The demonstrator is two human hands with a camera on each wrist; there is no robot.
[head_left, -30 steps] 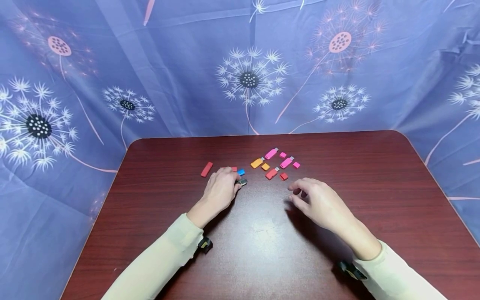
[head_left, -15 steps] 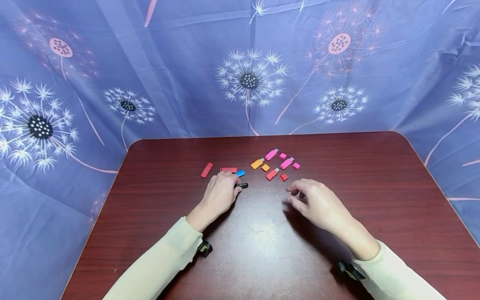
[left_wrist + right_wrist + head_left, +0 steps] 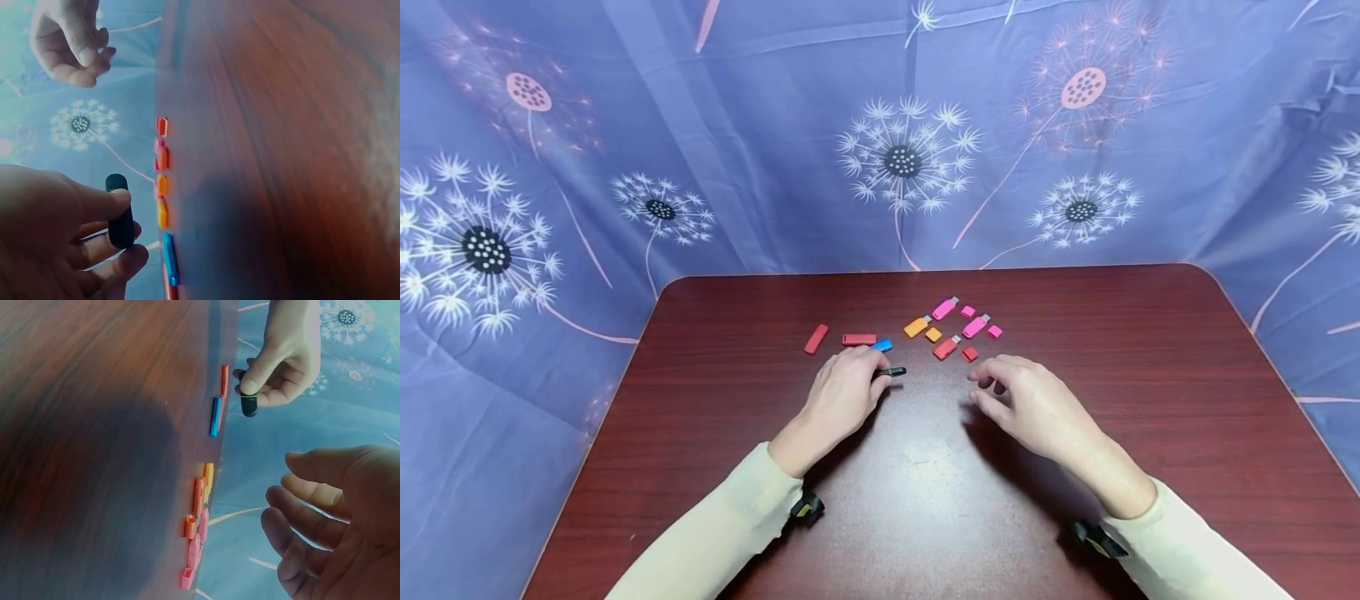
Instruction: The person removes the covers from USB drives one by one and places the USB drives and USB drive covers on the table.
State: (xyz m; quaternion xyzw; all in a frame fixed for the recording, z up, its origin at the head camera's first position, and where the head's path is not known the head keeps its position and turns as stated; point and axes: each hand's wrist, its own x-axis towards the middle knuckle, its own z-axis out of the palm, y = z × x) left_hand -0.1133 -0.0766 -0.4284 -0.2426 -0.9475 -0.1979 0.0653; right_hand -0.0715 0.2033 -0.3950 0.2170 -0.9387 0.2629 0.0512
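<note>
My left hand [image 3: 842, 387] pinches a black USB stick [image 3: 120, 215] between thumb and fingers, holding it above the table. In the head view the stick's end points right, toward the other hand. My right hand [image 3: 1033, 408] hovers to the right with loosely bent fingers and holds nothing. Just beyond the left hand lie a blue USB stick [image 3: 882, 345], partly hidden by that hand, and a red one [image 3: 859, 339]. A second red stick [image 3: 816, 339] rests farther left.
Uncapped USB sticks lie mid-table: an orange one [image 3: 917, 327], a red one [image 3: 947, 347] and two pink ones [image 3: 945, 308]. Their caps, such as the red cap [image 3: 970, 354], sit beside them. A blue dandelion cloth [image 3: 805, 167] hangs behind the brown table [image 3: 1150, 350].
My left hand has lifted the black stick off the table and shifted slightly right and nearer, uncovering more of the red stick. The right hand has drifted slightly left.
</note>
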